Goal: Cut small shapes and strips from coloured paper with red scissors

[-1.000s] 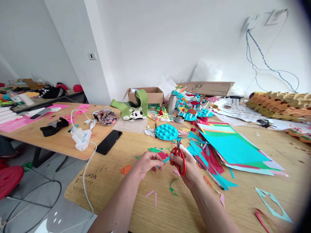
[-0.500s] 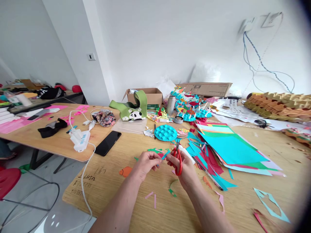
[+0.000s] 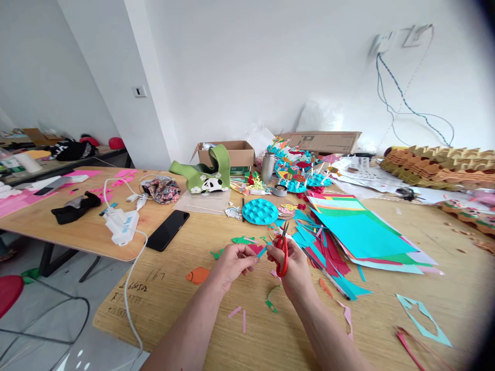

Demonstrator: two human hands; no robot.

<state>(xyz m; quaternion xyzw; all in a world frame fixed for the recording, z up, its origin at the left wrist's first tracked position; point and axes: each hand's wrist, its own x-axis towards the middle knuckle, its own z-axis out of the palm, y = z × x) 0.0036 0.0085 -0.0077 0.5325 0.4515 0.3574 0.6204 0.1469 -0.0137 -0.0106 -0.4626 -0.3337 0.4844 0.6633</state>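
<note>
Between my two hands a narrow blue paper strip (image 3: pixel 262 252) is stretched at a slant. My left hand (image 3: pixel 236 263) pinches its lower end. My right hand (image 3: pixel 291 260) pinches the upper end and also keeps a pair of red-handled scissors (image 3: pixel 283 255) in its grip, blades pointing away from me. Past my hands lies a round blue paper piece with a raised lattice (image 3: pixel 260 212). An orange paper fish (image 3: pixel 197 275) rests left of my left wrist, and a green paper fish (image 3: pixel 243 240) lies just beyond that hand. Two pink strips (image 3: pixel 244 320) are on the table between my forearms.
Coloured paper sheets (image 3: pixel 363 232) are stacked at right, beside blue and red scraps (image 3: pixel 328 252). A black phone (image 3: pixel 168 230) and a white power strip (image 3: pixel 121 225) lie left. Behind stand a green panda bag (image 3: pixel 209 175), a steel bottle (image 3: pixel 267 168) and a cardboard box (image 3: pixel 232 154).
The view has shifted slightly, moving the scene left in the picture. Both hands still hold the blue strip, and its angle looks a little flatter. The scissors stay in my right hand.
</note>
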